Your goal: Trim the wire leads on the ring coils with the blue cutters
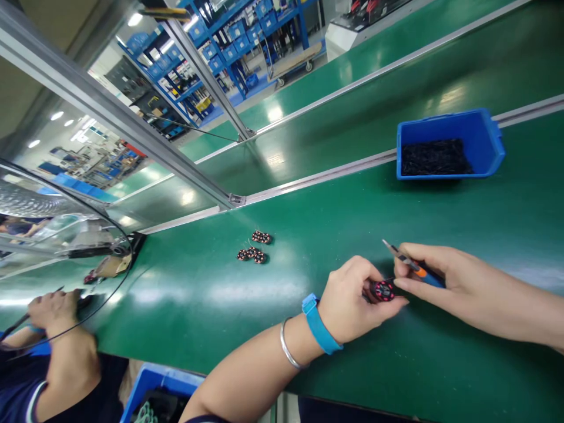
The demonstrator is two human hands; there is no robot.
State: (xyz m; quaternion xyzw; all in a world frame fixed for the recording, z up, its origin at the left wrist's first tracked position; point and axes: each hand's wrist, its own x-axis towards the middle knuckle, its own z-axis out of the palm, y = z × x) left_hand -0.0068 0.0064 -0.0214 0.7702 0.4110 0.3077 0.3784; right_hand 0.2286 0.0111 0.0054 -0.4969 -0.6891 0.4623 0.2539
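My left hand (352, 299), with a blue wrist strap behind it, is closed on a small round motor stator (382, 290) with black and reddish-pink parts. Its fingers cover part of the stator. My right hand (434, 279) grips pliers (416, 268) with an orange-and-blue handle and a narrow metal tip pointing up and left. Its thumb and fingertips are right beside the stator; whether they touch a thin dark lead there I cannot tell. Further left on the green bench lie several copper-wound stators (253, 253) in two small groups.
A blue bin (484, 144) of thin black pieces stands at the back right against a metal rail. An aluminium post (176, 150) rises at the back left. A co-worker's hand (53, 308) is at the far left, near a hanging black cable. Below the bench edge is another blue bin (147, 379).
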